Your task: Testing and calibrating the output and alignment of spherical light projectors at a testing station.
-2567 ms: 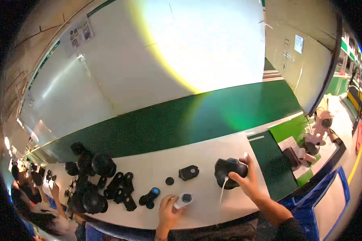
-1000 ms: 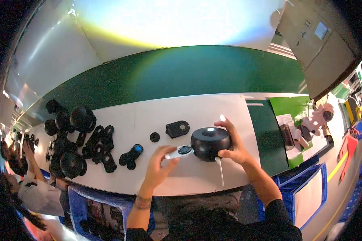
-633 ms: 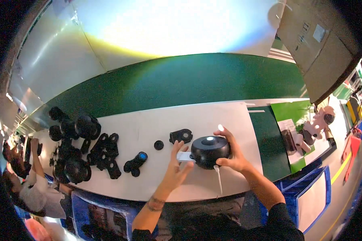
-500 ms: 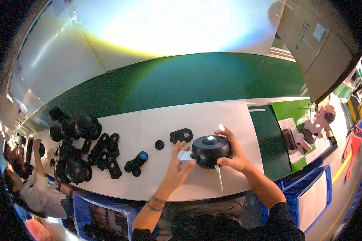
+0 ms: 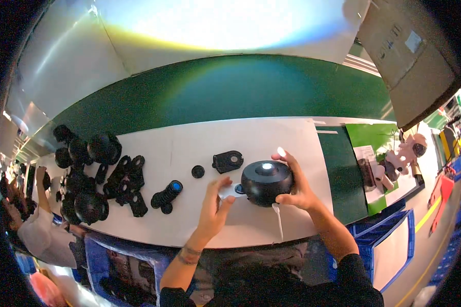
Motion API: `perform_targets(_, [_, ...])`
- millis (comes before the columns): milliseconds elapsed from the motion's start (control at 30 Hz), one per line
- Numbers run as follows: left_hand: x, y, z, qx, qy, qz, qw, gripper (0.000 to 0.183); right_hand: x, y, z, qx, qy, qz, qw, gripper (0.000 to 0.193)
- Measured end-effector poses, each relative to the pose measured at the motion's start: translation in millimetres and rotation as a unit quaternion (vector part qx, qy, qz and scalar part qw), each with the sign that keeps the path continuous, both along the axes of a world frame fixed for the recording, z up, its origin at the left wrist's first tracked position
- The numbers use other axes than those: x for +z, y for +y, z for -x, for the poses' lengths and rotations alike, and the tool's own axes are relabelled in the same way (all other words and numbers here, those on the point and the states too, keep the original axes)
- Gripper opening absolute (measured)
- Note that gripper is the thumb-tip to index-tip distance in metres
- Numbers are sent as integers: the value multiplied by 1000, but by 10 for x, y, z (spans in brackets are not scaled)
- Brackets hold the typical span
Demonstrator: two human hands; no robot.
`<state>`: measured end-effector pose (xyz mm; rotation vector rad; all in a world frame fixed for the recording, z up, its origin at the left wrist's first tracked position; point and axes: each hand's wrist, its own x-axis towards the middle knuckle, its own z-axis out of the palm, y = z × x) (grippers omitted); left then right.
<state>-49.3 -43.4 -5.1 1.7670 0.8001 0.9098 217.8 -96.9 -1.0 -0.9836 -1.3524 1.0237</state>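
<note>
A rounded black housing [image 5: 264,190] with a bright spot on its top is held just above the white table sheet [image 5: 189,225]. Around its right side curls my right hand [image 5: 303,193], thumb low at the front and fingers behind. From the housing's lower front a thin white cable [image 5: 279,225] hangs down. My left hand [image 5: 211,209] pinches a pale flat piece [image 5: 224,192] between thumb and fingers at the housing's left side. Between that piece and the housing shows a small dark round part [image 5: 239,189]; whether they are joined I cannot tell.
Behind my hands lie a black bracket [image 5: 227,161] and a small black disc [image 5: 197,171]. Further left are a ribbed black cylinder with a blue lens [image 5: 169,194] and a heap of black parts [image 5: 89,204]. A cardboard box [image 5: 404,61] and blue crate [image 5: 394,250] stand right. Another person [image 5: 46,233] works left.
My left hand has drawn slightly away from the housing with the pale piece, exposing the dark round part. My right hand still grips the housing. The whole view has shifted a little.
</note>
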Motion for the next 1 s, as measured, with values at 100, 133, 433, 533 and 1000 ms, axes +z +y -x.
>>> perform_targets(100, [36,-21,15,-24,0,72,997,51,42,-2,19,8,9,16,1000,118])
perform_targets(133, [3,-39,-20,-25,-1,74,997,51,48,-3,35,7,9,17,1000,118])
perform_targets(433, [-131,-68,-243,-78,-60,53,994,106,57,27,58,-4,-25,8,1000,115])
perform_targets(533, [-117,-143,-419,-109,-75,28,991,114,36,36,68,-6,-37,-6,999,115])
perform_targets(1000, [-90,-184,-589,-102,-208,130,964,101,145,-33,81,-22,-55,-6,998,117])
